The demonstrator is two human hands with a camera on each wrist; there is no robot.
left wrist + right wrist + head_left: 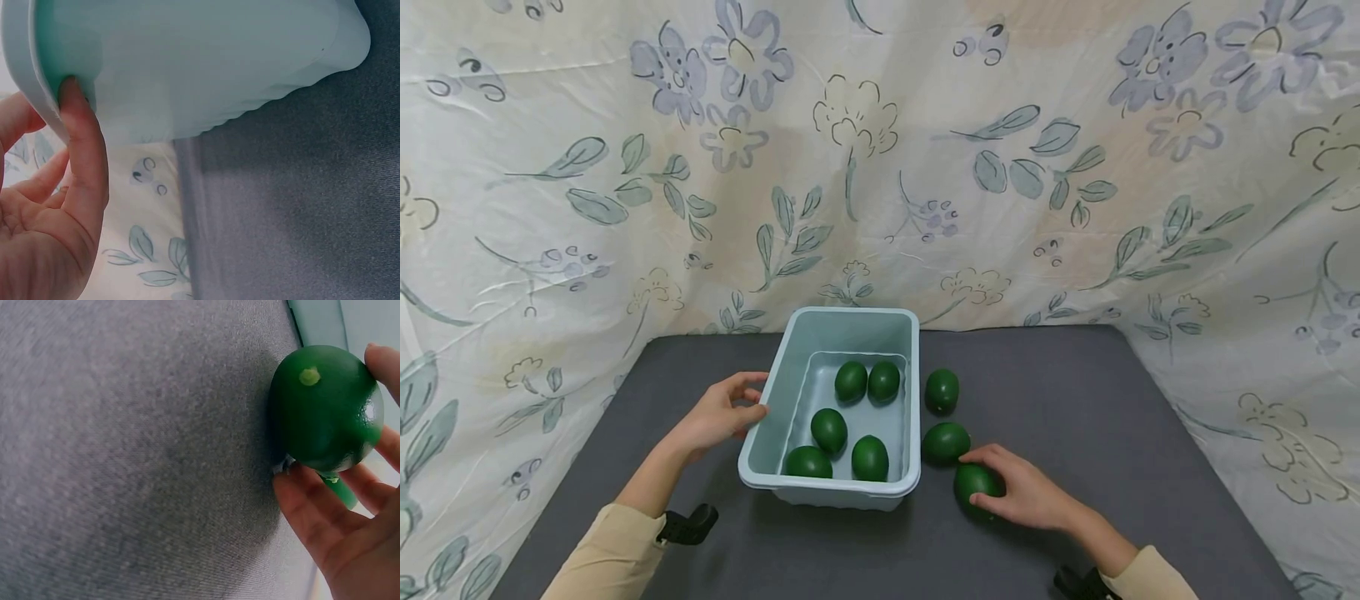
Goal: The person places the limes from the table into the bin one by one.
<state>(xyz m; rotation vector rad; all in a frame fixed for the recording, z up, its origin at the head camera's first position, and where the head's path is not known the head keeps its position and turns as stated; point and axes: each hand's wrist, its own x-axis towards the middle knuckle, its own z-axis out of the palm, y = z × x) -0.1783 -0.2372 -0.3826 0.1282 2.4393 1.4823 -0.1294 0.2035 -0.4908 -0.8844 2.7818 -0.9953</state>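
A pale blue-green plastic bin (831,481) holds several smooth, dark green oval fruits (870,458). My left hand (718,417) grips the bin's left rim; in the left wrist view the thumb presses against the wall just under the rim (19,44). To the right of the bin, my right hand (1026,490) holds another green fruit (976,485) between thumb and fingers. A pale stem spot shows on this fruit (326,407) in the right wrist view. Two more fruits lie beside the bin, the nearer one (946,443) close to my right fingertips, the farther one (942,392) behind it.
A dark grey cloth (1037,367) covers the table. Floral fabric (880,167) hangs behind the table and along both sides. Each wrist wears a black strap (688,525) below a beige sleeve.
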